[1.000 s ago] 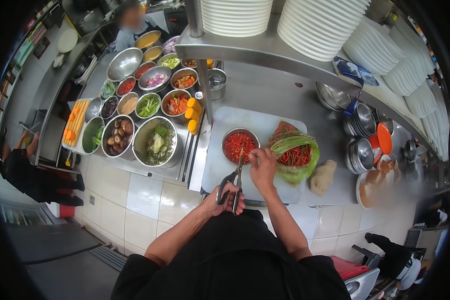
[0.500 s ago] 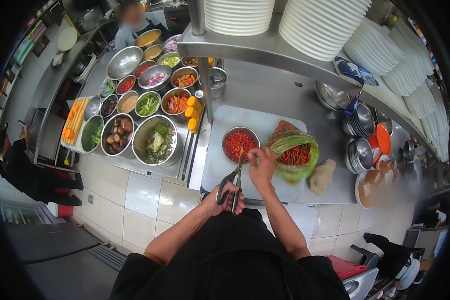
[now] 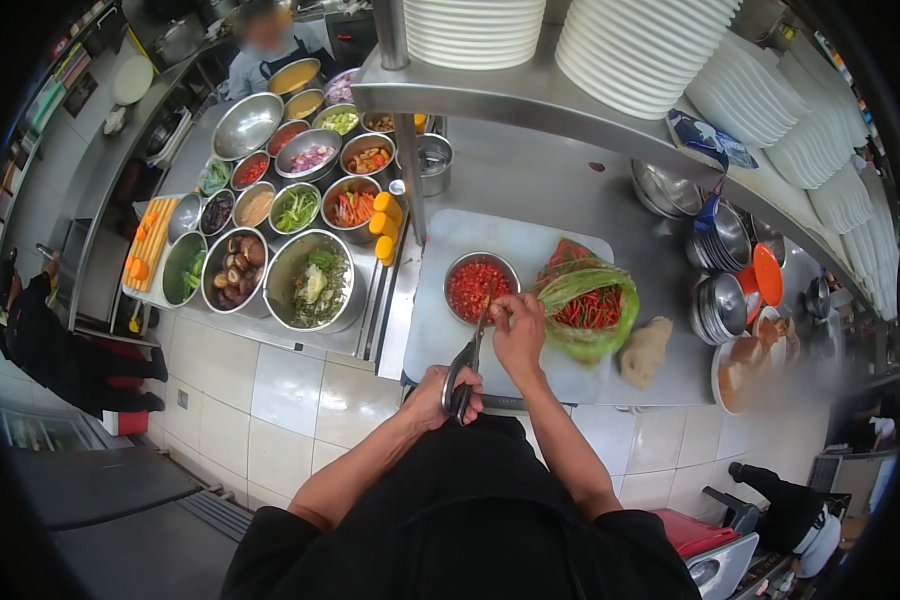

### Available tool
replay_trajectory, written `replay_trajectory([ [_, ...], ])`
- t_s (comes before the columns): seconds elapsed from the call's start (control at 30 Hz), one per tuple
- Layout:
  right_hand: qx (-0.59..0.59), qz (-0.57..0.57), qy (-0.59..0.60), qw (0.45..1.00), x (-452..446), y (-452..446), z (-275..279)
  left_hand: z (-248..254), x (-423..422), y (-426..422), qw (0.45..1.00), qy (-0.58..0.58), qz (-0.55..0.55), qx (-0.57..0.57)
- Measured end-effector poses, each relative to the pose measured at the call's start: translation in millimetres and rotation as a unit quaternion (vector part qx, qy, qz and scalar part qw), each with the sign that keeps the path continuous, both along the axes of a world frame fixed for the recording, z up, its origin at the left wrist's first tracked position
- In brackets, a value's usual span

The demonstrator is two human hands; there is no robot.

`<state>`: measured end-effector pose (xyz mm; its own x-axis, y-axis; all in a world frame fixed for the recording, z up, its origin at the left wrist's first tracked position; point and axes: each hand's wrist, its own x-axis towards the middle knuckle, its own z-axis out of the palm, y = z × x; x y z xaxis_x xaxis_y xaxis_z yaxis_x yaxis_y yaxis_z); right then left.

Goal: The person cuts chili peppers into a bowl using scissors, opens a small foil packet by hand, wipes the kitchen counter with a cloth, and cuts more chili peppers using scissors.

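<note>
My left hand (image 3: 444, 396) is closed round the dark handles of a pair of scissors (image 3: 467, 358). Their blades point away from me, tips at the near rim of a steel bowl (image 3: 518, 284) of chopped red chilies (image 3: 478, 289). Just right of the tips, my right hand (image 3: 520, 335) pinches what looks like a red chili, mostly hidden by the fingers. An opened green plastic bag (image 3: 590, 345) of whole red chilies (image 3: 592, 308) lies right of that hand. Bowl and bag rest on a white cutting board (image 3: 440, 350).
A ginger root (image 3: 645, 352) lies beside the bag. Stacked metal bowls (image 3: 718, 310) and an orange bowl (image 3: 766, 275) stand further right. Left are several containers of cut vegetables, a pot (image 3: 310, 285) and yellow-capped bottles (image 3: 385, 225). A shelf (image 3: 530, 95) with plates overhangs the counter. Other people stand around.
The scissors' handles have come together in my left hand and the blades have closed. My right hand has shifted slightly left, still pinching beside the blade tips.
</note>
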<state>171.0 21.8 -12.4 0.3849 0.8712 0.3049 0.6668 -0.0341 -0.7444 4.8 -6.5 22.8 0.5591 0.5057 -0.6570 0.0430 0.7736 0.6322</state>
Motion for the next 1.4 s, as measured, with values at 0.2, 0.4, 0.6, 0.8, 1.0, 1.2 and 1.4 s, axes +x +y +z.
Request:
replay_trajectory([
  [0.2, -0.013, -0.005, 0.008, 1.0, 1.6, 0.4, 0.3, -0.3, -3.5, -3.0, 0.989, -0.11, 0.015, -0.093],
  [0.4, -0.006, -0.001, -0.005, 1.0, -0.9, 2.0, -0.6, -1.3, 1.0, -3.9, 0.995, -0.081, 0.026, -0.054],
  [0.6, -0.005, -0.007, -0.009, 1.0, 1.2, 2.0, -3.1, 2.3, 1.7, -4.1, 1.0, 0.003, 0.017, 0.022],
  [0.8, -0.014, -0.004, -0.019, 1.0, 3.1, 2.7, 3.1, 2.3, 1.5, -3.2, 0.996, -0.06, 0.018, -0.059],
  [1.0, 0.014, 0.006, -0.034, 0.999, 5.2, 4.9, -0.9, 2.5, 0.3, 0.8, 0.998, -0.053, 0.023, -0.033],
  [1.2, 0.011, 0.015, -0.04, 0.999, 7.6, 9.6, 5.2, -0.1, -1.9, 0.4, 0.998, -0.034, 0.042, -0.03],
  [1.4, 0.08, 0.08, 0.037, 0.993, -20.7, 41.9, 51.3, -14.3, -8.9, 0.0, 0.998, -0.046, 0.02, -0.025],
])
